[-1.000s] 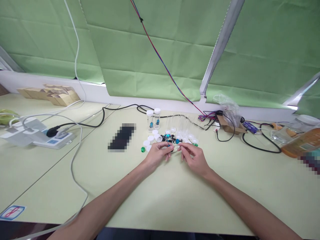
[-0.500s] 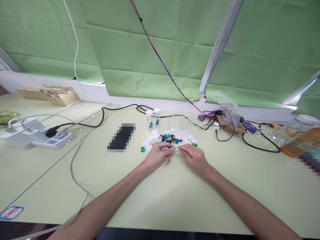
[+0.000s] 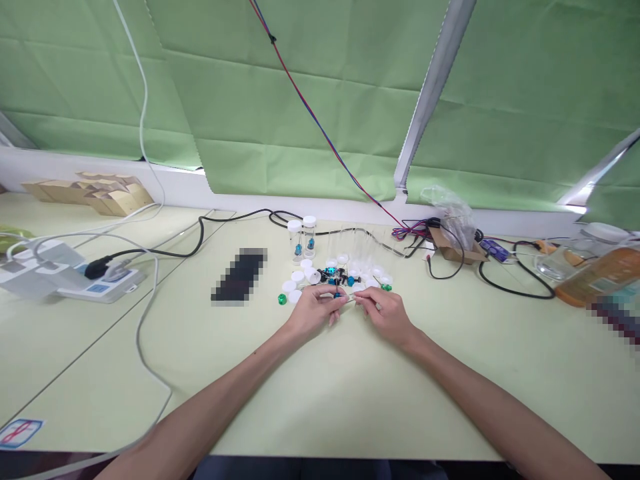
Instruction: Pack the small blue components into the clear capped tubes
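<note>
My left hand (image 3: 314,311) and my right hand (image 3: 384,313) meet at the table's middle, fingers pinched toward each other. Between their fingertips is a small part with a thin wire lead and a blue body (image 3: 345,297); it is too small to name. Just beyond the fingers lies a heap of white caps (image 3: 299,277), small blue and black parts (image 3: 334,275) and clear tubes (image 3: 361,248). Two capped vials (image 3: 303,239) with blue parts inside stand upright behind the heap. A green part (image 3: 282,299) lies left of my left hand, another green part (image 3: 386,287) sits above my right.
A dark flat object (image 3: 239,275), blurred out, lies left of the heap. A power strip (image 3: 100,283) with a black plug and white cables is at the far left. Tangled black cables (image 3: 505,280), a cardboard tray with plastic bag (image 3: 453,230) and an orange container (image 3: 597,277) occupy the right.
Both hands stay pinched together at the same spot over the small part. The view has drifted slightly, so everything sits a little lower-left in the picture.
</note>
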